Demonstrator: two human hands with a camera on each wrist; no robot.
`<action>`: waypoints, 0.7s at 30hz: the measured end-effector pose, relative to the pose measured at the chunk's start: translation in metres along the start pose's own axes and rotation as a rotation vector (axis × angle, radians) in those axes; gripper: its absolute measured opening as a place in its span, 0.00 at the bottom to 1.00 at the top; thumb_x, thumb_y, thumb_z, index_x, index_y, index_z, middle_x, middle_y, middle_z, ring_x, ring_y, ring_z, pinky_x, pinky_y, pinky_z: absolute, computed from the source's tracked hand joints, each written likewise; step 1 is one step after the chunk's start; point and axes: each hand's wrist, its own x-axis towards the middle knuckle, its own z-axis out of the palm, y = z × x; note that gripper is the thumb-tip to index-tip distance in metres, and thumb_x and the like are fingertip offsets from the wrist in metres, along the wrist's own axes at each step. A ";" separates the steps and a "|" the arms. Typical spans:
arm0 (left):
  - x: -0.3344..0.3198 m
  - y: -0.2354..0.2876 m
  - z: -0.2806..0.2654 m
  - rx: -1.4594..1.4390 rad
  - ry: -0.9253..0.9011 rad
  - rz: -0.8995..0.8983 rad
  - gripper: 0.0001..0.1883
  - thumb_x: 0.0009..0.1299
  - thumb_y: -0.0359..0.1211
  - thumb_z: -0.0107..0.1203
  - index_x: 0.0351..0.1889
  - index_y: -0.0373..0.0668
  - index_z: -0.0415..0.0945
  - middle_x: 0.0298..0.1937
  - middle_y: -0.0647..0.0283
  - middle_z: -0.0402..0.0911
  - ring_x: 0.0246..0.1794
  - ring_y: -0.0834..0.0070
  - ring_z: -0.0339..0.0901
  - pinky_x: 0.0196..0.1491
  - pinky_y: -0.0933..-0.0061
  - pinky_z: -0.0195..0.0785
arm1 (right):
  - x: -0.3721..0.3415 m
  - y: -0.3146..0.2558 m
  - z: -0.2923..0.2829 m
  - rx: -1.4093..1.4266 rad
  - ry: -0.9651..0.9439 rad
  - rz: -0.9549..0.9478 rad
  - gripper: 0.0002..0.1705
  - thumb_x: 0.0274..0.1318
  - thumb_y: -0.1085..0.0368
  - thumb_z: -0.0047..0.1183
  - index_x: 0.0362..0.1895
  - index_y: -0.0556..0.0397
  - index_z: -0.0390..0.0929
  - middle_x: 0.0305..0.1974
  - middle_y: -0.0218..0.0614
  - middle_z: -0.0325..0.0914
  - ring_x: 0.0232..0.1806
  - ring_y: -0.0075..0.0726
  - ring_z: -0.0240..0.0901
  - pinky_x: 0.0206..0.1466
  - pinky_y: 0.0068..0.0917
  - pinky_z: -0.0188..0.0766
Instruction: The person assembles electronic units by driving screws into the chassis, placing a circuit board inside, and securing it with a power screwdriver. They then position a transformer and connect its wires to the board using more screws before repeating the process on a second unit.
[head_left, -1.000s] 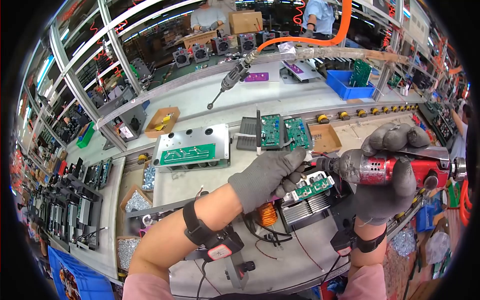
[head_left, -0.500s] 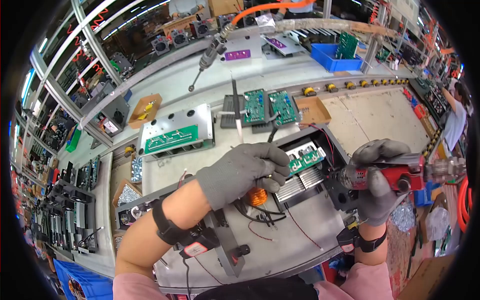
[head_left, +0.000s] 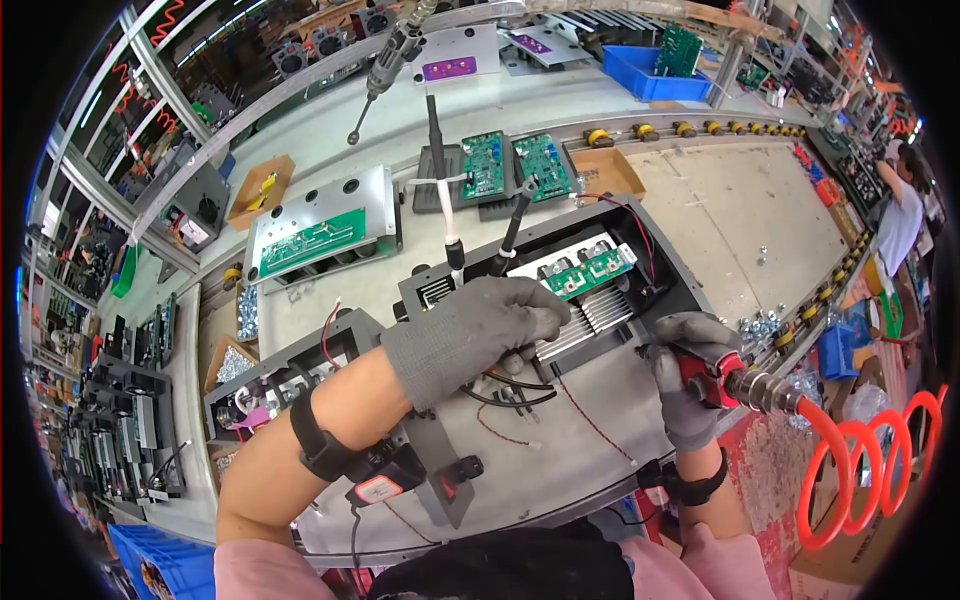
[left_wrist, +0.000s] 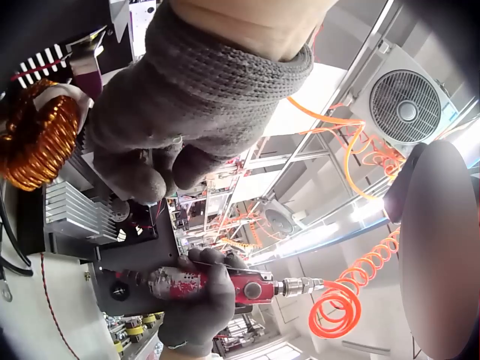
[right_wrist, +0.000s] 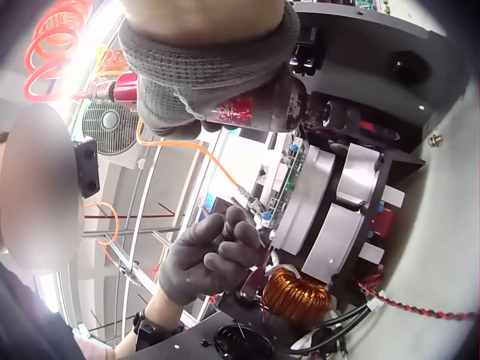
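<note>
My gloved right hand [head_left: 690, 390] grips a red air screwdriver [left_wrist: 251, 289] at the right end of a black metal enclosure [head_left: 685, 275]. Its bit points left, close to the dark panel in the left wrist view. Over the enclosure's left part is my gloved left hand [head_left: 480, 330], fingers curled in and fingertips beside the finned heat sink [head_left: 600, 318]. I cannot tell whether anything small sits inside those fingers. A green circuit board [head_left: 590, 272] lies behind the heat sink. The copper coil [right_wrist: 296, 292] shows below the left hand in the right wrist view.
A coiled orange air hose [head_left: 850, 470] trails right from the screwdriver. Loose screws [head_left: 762, 328] lie right of the enclosure. Behind stand a metal plate assembly [head_left: 385, 215] and circuit boards [head_left: 483, 165]. Another drill-like tool [head_left: 395, 60] hangs above the bench.
The screwdriver's tip has come away from my left fingers; my right hand brought it down to the enclosure's right end. My left hand drew back left, uncovering the board. The head view turned downward.
</note>
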 end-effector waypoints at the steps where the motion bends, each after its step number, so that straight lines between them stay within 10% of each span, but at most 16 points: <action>1: -0.001 -0.001 0.000 -0.018 -0.004 -0.010 0.13 0.72 0.38 0.50 0.44 0.36 0.73 0.25 0.70 0.71 0.21 0.86 0.68 0.25 0.84 0.65 | 0.000 0.002 0.001 0.010 0.012 0.019 0.20 0.43 0.82 0.51 0.44 0.56 0.66 0.39 0.42 0.76 0.42 0.36 0.73 0.48 0.30 0.72; 21: -0.005 -0.016 -0.002 0.016 0.003 -0.030 0.12 0.71 0.36 0.51 0.43 0.36 0.75 0.25 0.68 0.73 0.19 0.87 0.69 0.24 0.84 0.66 | -0.007 0.009 -0.001 0.052 -0.001 0.202 0.22 0.48 0.80 0.52 0.49 0.55 0.65 0.43 0.40 0.74 0.45 0.31 0.74 0.51 0.28 0.71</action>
